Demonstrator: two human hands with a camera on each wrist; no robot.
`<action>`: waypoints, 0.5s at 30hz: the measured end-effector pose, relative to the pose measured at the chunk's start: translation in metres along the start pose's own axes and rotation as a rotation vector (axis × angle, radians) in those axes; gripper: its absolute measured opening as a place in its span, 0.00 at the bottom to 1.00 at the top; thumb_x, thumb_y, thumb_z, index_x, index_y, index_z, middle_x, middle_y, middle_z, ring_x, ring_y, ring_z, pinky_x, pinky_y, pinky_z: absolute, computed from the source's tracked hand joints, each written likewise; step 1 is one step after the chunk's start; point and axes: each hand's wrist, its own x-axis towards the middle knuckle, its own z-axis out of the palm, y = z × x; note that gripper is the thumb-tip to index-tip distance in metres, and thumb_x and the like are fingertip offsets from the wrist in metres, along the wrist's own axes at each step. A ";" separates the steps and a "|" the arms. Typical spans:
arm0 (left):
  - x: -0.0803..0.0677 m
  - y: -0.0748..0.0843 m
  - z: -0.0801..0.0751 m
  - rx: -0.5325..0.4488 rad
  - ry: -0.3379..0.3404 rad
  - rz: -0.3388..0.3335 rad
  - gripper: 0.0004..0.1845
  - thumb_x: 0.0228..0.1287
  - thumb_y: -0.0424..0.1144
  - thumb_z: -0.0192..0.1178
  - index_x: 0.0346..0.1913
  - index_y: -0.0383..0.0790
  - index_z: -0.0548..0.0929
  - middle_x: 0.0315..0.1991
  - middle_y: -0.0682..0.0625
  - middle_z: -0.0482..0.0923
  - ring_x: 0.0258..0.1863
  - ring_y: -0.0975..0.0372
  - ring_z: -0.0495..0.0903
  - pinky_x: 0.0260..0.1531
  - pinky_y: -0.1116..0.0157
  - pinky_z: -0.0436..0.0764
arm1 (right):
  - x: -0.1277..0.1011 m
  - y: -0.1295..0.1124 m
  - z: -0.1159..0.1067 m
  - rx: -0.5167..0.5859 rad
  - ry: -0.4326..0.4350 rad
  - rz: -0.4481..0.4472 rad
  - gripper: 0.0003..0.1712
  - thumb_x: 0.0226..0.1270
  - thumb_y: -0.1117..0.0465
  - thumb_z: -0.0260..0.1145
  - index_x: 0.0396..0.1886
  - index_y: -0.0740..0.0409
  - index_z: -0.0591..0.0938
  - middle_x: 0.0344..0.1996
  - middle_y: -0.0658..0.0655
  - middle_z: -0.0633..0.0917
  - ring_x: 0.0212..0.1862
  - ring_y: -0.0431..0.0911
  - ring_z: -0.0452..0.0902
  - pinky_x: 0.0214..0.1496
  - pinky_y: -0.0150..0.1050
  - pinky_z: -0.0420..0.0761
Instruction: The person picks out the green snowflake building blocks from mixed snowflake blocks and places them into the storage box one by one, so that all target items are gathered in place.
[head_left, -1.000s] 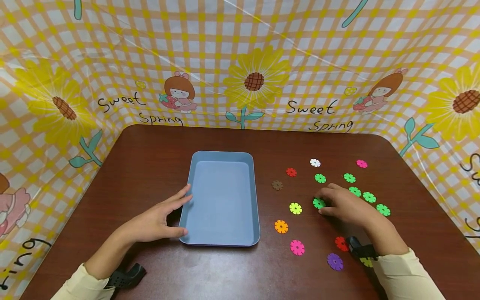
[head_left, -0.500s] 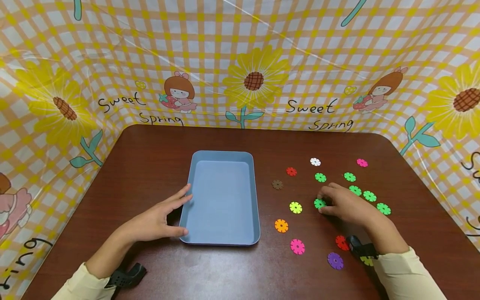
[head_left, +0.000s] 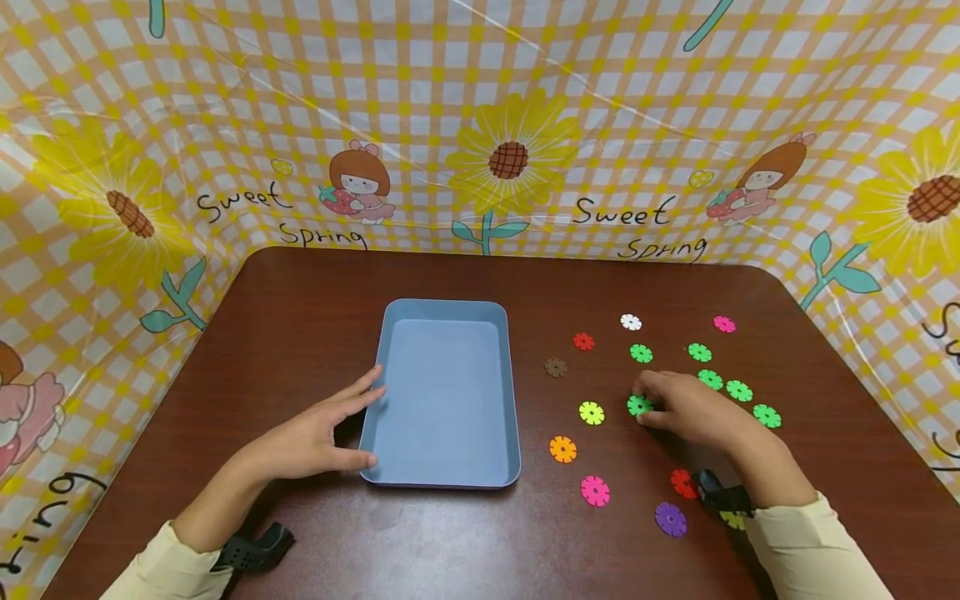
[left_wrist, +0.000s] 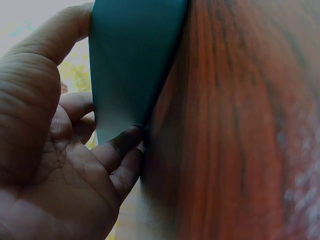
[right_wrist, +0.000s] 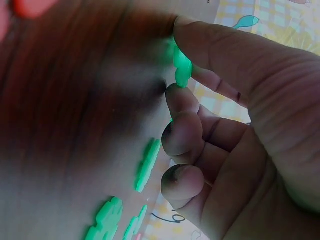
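Note:
A shallow blue tray [head_left: 447, 305] lies on the brown table. My left hand [head_left: 351, 427] rests against its near left side, with the thumb at the near corner and the fingers along the wall. The left wrist view shows the tray [left_wrist: 130, 60] between my thumb and fingers [left_wrist: 122, 145]. To the right, my right hand [head_left: 651, 404] pinches a green snowflake disc [head_left: 637, 406] that sits on the table. The right wrist view shows this disc [right_wrist: 182, 65] between thumb and forefinger.
More green discs [head_left: 738, 390] lie right of my right hand, and several coloured ones lie around it: white [head_left: 631, 322], red [head_left: 582, 341], brown [head_left: 556, 367], orange [head_left: 562, 449], purple [head_left: 670, 519]. A sunflower-print sheet [head_left: 510, 158] walls the table on three sides.

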 end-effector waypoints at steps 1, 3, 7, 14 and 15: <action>0.000 0.000 0.000 -0.003 -0.001 0.000 0.50 0.58 0.52 0.72 0.78 0.39 0.58 0.81 0.53 0.39 0.77 0.55 0.43 0.68 0.43 0.55 | 0.000 0.000 0.000 0.001 -0.001 0.000 0.13 0.57 0.63 0.76 0.37 0.53 0.79 0.26 0.43 0.74 0.31 0.40 0.69 0.34 0.39 0.72; 0.000 0.000 0.000 -0.009 0.000 0.000 0.50 0.58 0.51 0.73 0.78 0.39 0.58 0.81 0.53 0.39 0.77 0.55 0.43 0.68 0.42 0.55 | 0.001 0.000 0.000 -0.001 -0.003 -0.003 0.13 0.58 0.63 0.76 0.38 0.52 0.80 0.26 0.43 0.74 0.30 0.40 0.69 0.33 0.39 0.72; -0.001 -0.001 0.000 -0.018 -0.002 0.000 0.50 0.58 0.50 0.73 0.78 0.40 0.58 0.81 0.53 0.39 0.77 0.55 0.43 0.67 0.42 0.55 | 0.001 0.000 0.001 -0.004 0.008 -0.029 0.12 0.58 0.63 0.75 0.36 0.50 0.79 0.23 0.43 0.72 0.28 0.38 0.67 0.31 0.37 0.69; -0.001 0.000 0.000 -0.017 0.000 -0.006 0.50 0.58 0.51 0.73 0.78 0.40 0.58 0.81 0.54 0.39 0.77 0.56 0.43 0.68 0.42 0.55 | 0.003 0.000 0.003 -0.010 0.014 -0.035 0.13 0.59 0.63 0.75 0.33 0.49 0.77 0.21 0.43 0.69 0.26 0.37 0.64 0.29 0.36 0.66; -0.001 0.000 0.000 -0.018 0.000 -0.006 0.50 0.58 0.51 0.73 0.78 0.40 0.58 0.81 0.54 0.39 0.77 0.56 0.43 0.68 0.42 0.55 | 0.003 0.001 0.003 -0.010 0.010 -0.027 0.13 0.59 0.63 0.75 0.33 0.49 0.77 0.21 0.43 0.69 0.26 0.37 0.65 0.29 0.36 0.66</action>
